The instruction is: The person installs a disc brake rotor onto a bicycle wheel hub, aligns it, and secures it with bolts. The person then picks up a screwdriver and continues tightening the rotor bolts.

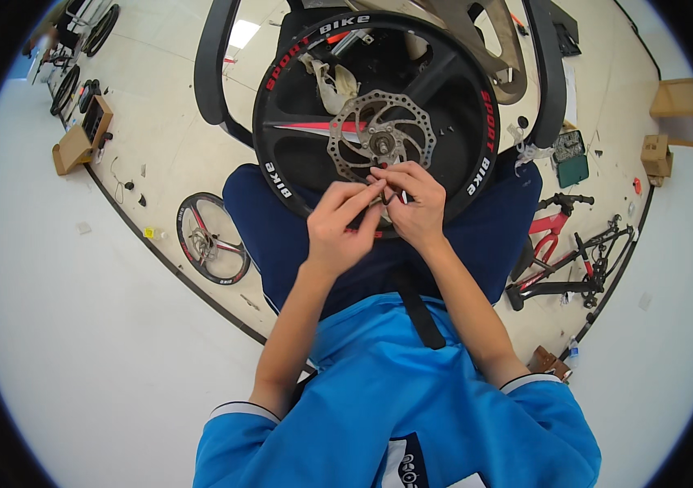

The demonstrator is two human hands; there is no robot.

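A black bicycle wheel (271,122) with red and white lettering lies flat on a chair seat, close to my lap. At its hub is a silver brake disc (423,130) with a scalloped edge. Both hands meet at the near edge of the disc. My left hand (341,226) is closed, fingertips pinched together; what they hold is too small to make out. My right hand (416,205) is closed in a pinch around a small, thin dark piece, its kind partly hidden by the fingers. Small dark screws (446,130) lie on the seat between the spokes.
Chair armrests (209,69) flank the wheel. A crumpled whitish glove (335,86) lies beyond the disc. Another wheel (209,237) rests on the floor at left; bike frames (562,264) and an open green case (572,163) lie at right. An open cardboard box (82,138) stands far left.
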